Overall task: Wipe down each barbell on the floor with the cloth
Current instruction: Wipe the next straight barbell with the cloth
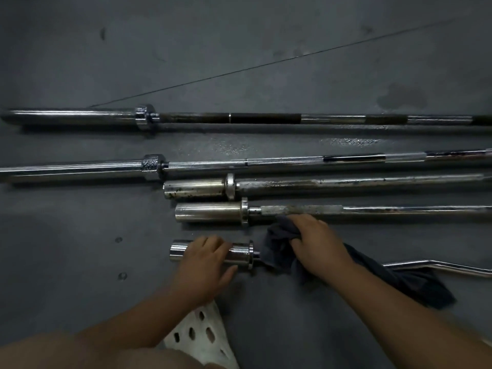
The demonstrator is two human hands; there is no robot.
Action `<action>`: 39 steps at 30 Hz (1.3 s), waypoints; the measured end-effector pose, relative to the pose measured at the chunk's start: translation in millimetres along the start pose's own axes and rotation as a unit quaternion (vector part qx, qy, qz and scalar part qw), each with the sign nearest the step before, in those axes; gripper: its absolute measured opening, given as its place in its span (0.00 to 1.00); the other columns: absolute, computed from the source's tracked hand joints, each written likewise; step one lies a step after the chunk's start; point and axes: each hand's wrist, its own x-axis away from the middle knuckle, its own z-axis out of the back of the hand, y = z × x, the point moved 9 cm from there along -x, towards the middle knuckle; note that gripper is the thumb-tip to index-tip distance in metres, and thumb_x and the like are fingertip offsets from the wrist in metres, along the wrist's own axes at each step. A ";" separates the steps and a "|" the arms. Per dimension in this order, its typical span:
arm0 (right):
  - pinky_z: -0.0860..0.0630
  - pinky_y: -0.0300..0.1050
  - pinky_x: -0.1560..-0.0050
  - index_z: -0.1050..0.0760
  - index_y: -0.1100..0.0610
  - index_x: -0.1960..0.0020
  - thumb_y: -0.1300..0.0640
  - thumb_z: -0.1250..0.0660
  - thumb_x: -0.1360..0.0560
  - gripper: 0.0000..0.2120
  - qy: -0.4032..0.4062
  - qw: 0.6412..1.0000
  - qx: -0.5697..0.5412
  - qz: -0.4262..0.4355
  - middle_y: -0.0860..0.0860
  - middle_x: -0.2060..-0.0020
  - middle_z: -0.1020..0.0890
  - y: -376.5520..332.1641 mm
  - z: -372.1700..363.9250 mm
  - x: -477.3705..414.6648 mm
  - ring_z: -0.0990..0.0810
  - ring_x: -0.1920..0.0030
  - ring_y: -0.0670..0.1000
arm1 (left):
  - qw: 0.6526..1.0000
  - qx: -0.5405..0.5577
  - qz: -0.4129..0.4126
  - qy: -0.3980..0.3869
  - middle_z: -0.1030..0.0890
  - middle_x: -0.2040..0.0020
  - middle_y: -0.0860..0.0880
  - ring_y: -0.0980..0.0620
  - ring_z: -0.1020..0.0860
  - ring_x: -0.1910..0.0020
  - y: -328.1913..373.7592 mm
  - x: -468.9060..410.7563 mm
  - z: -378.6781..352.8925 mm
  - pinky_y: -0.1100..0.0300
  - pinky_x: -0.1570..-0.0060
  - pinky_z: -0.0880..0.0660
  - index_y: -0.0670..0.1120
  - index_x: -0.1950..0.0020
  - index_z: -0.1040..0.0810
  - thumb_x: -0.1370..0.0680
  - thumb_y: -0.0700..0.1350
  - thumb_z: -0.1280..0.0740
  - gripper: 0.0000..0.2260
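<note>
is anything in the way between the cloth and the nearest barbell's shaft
Nothing visible. The right hand holds the cloth bunched over the nearest barbell, just right of its collar. The left hand holds the bar's end on the collar's other side, out of the wiping path.

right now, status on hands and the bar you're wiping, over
Left hand holds curl bar sleeve. Right hand grips dark cloth, bunched on that bar's shaft by the collar. Four more barbells beyond, nothing in the way.
</note>
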 end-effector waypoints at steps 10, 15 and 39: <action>0.34 0.39 0.37 0.27 0.54 0.34 0.58 0.27 0.29 0.24 0.104 0.980 -0.171 0.018 0.51 0.36 0.28 -53.6 -20.1 -58.1 0.29 0.39 0.49 | 0.997 0.080 0.007 0.009 0.24 0.45 0.52 0.49 0.24 0.48 -3.6 -2.2 -18.0 0.52 0.48 0.26 0.51 0.41 0.26 0.27 0.66 0.38 0.24; 0.22 0.52 0.45 0.26 0.46 0.34 0.59 0.30 0.30 0.25 0.030 0.990 0.024 0.136 0.46 0.31 0.31 -77.3 -45.2 -41.3 0.29 0.40 0.55 | 0.994 0.037 0.032 0.093 0.26 0.39 0.48 0.46 0.27 0.40 -33.8 -43.0 14.2 0.50 0.41 0.29 0.48 0.32 0.29 0.27 0.54 0.39 0.23; 0.25 0.51 0.50 0.29 0.44 0.32 0.55 0.37 0.32 0.28 -0.046 0.969 0.153 0.191 0.45 0.36 0.25 -41.8 -52.0 -18.9 0.24 0.39 0.54 | 0.988 -0.068 0.018 -0.141 0.18 0.48 0.52 0.47 0.20 0.49 -65.8 -116.5 -9.9 0.54 0.53 0.28 0.53 0.45 0.25 0.35 0.72 0.33 0.28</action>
